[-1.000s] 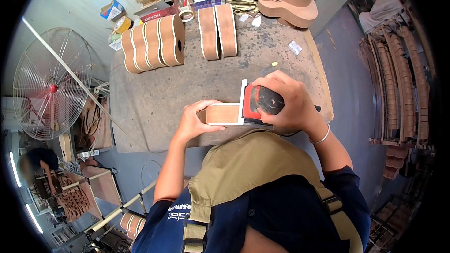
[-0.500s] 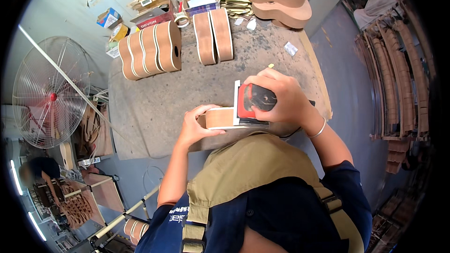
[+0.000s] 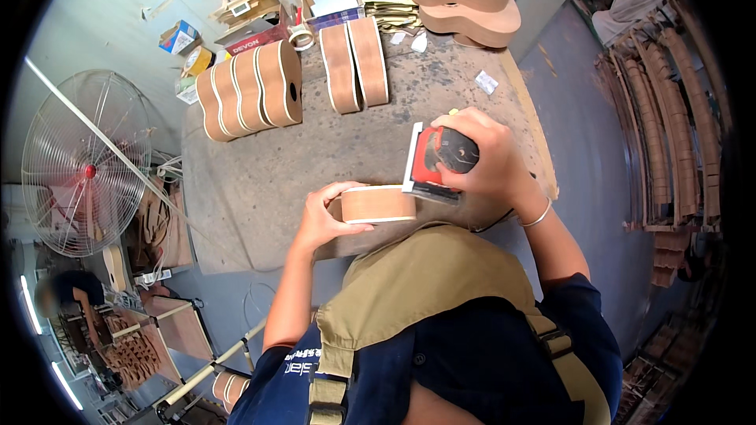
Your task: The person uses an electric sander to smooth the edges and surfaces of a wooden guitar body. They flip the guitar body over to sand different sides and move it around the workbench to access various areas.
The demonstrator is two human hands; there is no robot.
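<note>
My left hand (image 3: 324, 214) is wrapped round the left end of a ukulele body (image 3: 378, 205), thumb on the near side and fingers on the far side. The body stands on its edge, its brown wooden side facing up between pale binding strips. In my right hand (image 3: 490, 151) is a red and black electric sander (image 3: 442, 159), tilted, with a white strip along its left side. The sander's lower left corner meets the body's right end in the picture; whether they touch I cannot tell.
The worktable (image 3: 260, 165) bears a row of ukulele bodies (image 3: 250, 93), two more bodies (image 3: 354, 65), stacked guitar-shaped bodies (image 3: 461, 4), a pile of sandpaper (image 3: 386, 0) and cartons (image 3: 335, 4). A large fan (image 3: 88, 169) stands left. Another person (image 3: 75, 291) works at the far left.
The sander in my right hand has moved right, off the top of the ukulele body, and tilted more. More of the body's side now shows. My left hand keeps its hold.
</note>
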